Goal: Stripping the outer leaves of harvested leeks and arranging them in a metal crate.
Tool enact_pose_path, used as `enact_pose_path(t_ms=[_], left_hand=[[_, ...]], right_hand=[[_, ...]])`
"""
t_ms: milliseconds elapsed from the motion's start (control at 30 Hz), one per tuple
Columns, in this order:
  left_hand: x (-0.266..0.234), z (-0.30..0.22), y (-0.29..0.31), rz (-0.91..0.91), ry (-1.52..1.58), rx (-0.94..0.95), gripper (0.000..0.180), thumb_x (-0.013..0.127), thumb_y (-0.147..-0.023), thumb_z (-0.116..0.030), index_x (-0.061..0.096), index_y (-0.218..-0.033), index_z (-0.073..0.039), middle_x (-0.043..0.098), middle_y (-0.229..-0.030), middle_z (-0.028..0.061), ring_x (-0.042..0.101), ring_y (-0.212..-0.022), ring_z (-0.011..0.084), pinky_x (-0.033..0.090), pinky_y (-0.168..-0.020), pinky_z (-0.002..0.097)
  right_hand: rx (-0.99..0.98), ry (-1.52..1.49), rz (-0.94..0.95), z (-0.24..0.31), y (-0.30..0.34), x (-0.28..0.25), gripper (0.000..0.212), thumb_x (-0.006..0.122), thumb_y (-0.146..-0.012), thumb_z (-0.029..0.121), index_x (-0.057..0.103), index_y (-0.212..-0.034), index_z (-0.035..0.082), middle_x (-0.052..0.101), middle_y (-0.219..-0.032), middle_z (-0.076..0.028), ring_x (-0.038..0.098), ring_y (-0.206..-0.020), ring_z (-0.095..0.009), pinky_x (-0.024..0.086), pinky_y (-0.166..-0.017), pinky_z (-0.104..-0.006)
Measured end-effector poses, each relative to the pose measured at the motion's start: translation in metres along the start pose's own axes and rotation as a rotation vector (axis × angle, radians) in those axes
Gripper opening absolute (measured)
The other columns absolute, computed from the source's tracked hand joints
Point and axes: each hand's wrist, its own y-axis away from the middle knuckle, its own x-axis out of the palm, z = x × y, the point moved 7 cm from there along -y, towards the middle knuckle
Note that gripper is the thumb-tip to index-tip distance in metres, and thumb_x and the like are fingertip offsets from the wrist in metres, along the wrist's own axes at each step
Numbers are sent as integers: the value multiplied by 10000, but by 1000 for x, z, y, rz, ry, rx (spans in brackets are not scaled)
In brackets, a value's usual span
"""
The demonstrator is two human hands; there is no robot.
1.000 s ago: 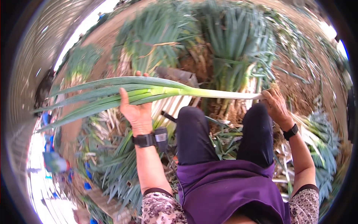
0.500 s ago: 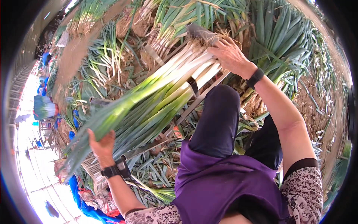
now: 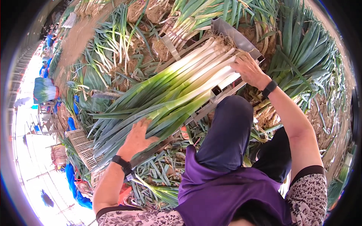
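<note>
A thick bundle of leeks (image 3: pixel 177 83) lies slantwise in a metal rack, with its white stems and roots at the upper right and its green leaves at the lower left. My left hand (image 3: pixel 137 139) rests on the leaves with its fingers spread. At the root end, my right hand (image 3: pixel 250 69) is closed with bent fingers against the nearest white stems; its fingertips are partly hidden. Just beyond the roots stands the rack's curved metal end plate (image 3: pixel 235 35). A square metal tube (image 3: pixel 216 90) rises beside the stems on the near side.
More leeks with soil on their roots lie beyond the rack, and a large pile (image 3: pixel 301 49) fills the right. A woven crate (image 3: pixel 81 145) stands under the leaf tips. Loose leaves (image 3: pixel 158 179) litter the ground near my knee (image 3: pixel 233 124). A tied bundle (image 3: pixel 45 90) sits far left.
Raised leeks have come down flat among the others in the rack. My left hand has gone from beneath the leaf ends to the top of the leaves. The right hand stays by the roots.
</note>
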Motion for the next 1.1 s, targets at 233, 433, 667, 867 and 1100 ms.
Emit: enact_pose_path(t_ms=[233, 433, 667, 867, 1100], left_hand=[[-126, 4, 38, 48, 603, -103, 530, 655, -884, -249, 489, -1346, -48, 676, -1078, 131, 648, -950, 195, 503, -833, 290], [-141, 59, -7, -211, 960, -230, 421, 576, -948, -317, 559, -1212, 11, 681, -1024, 128, 643, -882, 151, 507, -763, 260], [-41, 45, -103, 180, 1431, -332, 444, 669, -889, -341, 564, -1143, 8, 656, -1047, 152, 644, -851, 203, 522, -791, 329], [-14, -9, -116, -221, 166, 201, 487, 729, -797, -319, 572, -1135, -4, 610, -1060, 155, 589, -999, 299, 480, -887, 362], [-9, 16, -121, -163, 16, 80, 507, 822, -659, -336, 616, -1045, -80, 615, -983, 155, 602, -928, 325, 489, -827, 410]], right_hand=[[63, -194, 112, -23, 5, 10, 329, 605, -711, 32, 574, -1037, 55, 529, -1076, -148, 471, -1118, -337, 350, -1020, -434], [4, -216, 105, -24, -7, 14, 369, 637, -702, 25, 565, -1064, 47, 525, -1098, -144, 459, -1125, -368, 343, -1029, -446], [221, -736, 322, -40, -29, -1, 232, 616, -746, -5, 552, -969, 0, 594, -920, -104, 569, -963, -250, 429, -903, -345], [418, -882, 505, -70, -37, 7, 250, 687, -708, 112, 603, -919, 8, 599, -889, -83, 563, -877, -183, 455, -791, -328], [242, -860, 509, -55, -53, 37, 326, 722, -704, 177, 627, -977, 28, 610, -936, -77, 561, -895, -197, 456, -816, -315]])
